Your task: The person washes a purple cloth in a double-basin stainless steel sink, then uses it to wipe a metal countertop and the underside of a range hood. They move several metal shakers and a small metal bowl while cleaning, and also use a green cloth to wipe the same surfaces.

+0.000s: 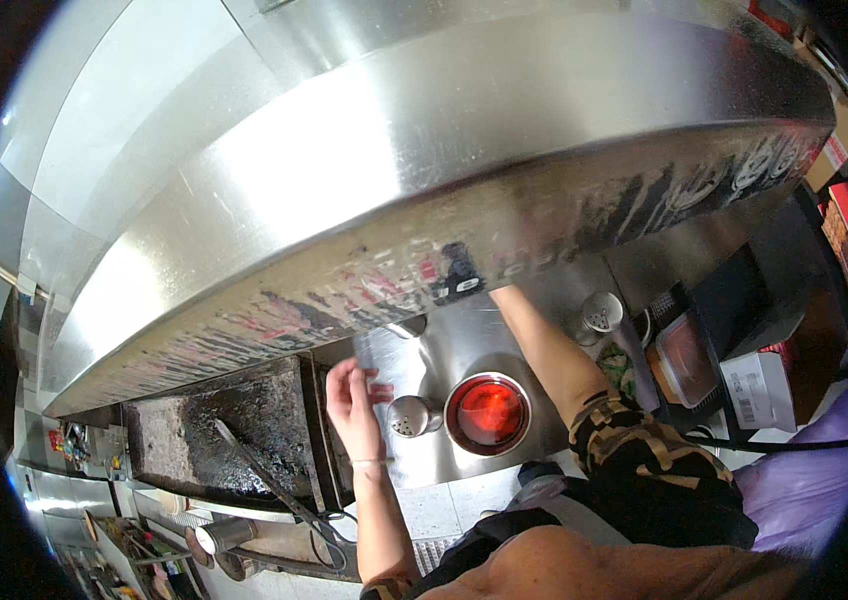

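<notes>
My left hand (352, 391) is raised beside a metal shaker (409, 416) with a perforated lid, its fingers loosely bent and apart, with nothing seen in them. Right of that shaker, a round metal bowl (453, 435) of red liquid (489, 409) stands on the stainless steel counter (442, 469). My right forearm reaches forward past the bowl. The right hand is out of view behind the lower edge of the extractor hood. Part of another metal container (409, 327) shows under the hood. A second perforated shaker (602, 312) stands right of my right forearm.
The wide metal hood (424, 187) hangs low across the view. At left lies a dark, greasy griddle (251, 420), with a long metal tool (262, 469) across it. A shelf at right holds a lidded plastic container (686, 349) and a white box (758, 390). A purple bag (806, 480) is at lower right.
</notes>
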`<control>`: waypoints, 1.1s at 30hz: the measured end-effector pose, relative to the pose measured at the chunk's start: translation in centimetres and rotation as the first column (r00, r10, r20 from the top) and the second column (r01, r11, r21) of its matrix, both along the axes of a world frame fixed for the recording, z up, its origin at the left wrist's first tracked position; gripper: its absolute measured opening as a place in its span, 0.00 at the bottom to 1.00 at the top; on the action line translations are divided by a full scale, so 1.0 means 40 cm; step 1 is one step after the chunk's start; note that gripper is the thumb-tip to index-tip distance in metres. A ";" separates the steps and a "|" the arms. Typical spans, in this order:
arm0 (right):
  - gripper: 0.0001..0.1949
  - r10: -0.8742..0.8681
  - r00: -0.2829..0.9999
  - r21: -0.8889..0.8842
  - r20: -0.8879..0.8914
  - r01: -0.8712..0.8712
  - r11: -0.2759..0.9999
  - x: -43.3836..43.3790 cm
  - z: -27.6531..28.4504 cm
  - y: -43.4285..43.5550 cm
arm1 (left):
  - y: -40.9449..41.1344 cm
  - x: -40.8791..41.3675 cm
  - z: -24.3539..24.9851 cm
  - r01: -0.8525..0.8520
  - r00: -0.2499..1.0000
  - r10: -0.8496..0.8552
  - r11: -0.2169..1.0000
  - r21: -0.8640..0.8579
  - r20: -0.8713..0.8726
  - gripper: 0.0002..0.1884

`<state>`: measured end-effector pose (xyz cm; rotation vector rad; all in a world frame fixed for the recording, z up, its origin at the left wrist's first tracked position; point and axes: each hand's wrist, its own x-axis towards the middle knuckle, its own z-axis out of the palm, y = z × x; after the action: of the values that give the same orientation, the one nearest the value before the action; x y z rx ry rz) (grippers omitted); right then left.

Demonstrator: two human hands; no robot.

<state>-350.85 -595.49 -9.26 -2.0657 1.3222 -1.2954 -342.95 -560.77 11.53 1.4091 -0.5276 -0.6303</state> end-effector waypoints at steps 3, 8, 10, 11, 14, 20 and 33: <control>0.19 -0.099 0.995 -0.005 -0.013 0.099 0.995 -0.025 -0.017 -0.044 | -0.088 0.080 -0.071 0.107 0.987 -0.120 0.987 0.118 0.107 0.16; 0.20 0.116 0.987 -0.024 -0.108 -0.119 0.993 0.051 -0.016 0.047 | -0.211 0.215 -0.201 -0.020 0.674 -0.315 0.896 0.443 0.668 0.40; 0.21 0.107 0.990 -0.049 -0.087 -0.112 0.993 0.024 -0.041 0.037 | -0.281 0.197 -0.174 0.033 0.618 -0.468 0.818 0.574 0.631 0.47; 0.21 0.089 0.993 -0.052 -0.077 -0.093 0.994 0.001 -0.067 0.031 | -0.309 0.194 -0.163 0.068 0.605 -0.588 0.709 0.702 0.536 0.51; 0.22 -0.094 0.996 -0.032 -0.002 0.094 0.995 -0.062 -0.132 -0.008 | -0.349 0.197 -0.170 0.053 0.546 -0.670 0.627 0.777 0.503 0.53; 0.40 0.000 0.898 0.184 -0.441 0.090 0.979 -0.125 -0.185 0.049 | -0.309 0.227 -0.256 -0.084 0.542 -0.535 0.734 0.674 0.649 0.48; 0.13 0.186 0.659 0.258 -0.729 0.012 0.966 0.147 -0.044 0.159 | -0.038 0.156 -0.237 -0.367 0.662 -0.443 0.510 0.778 0.604 0.48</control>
<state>-344.95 -589.11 -11.00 -2.5369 1.5465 -0.1452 -336.71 -562.29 2.07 2.7329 -0.9932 -0.2674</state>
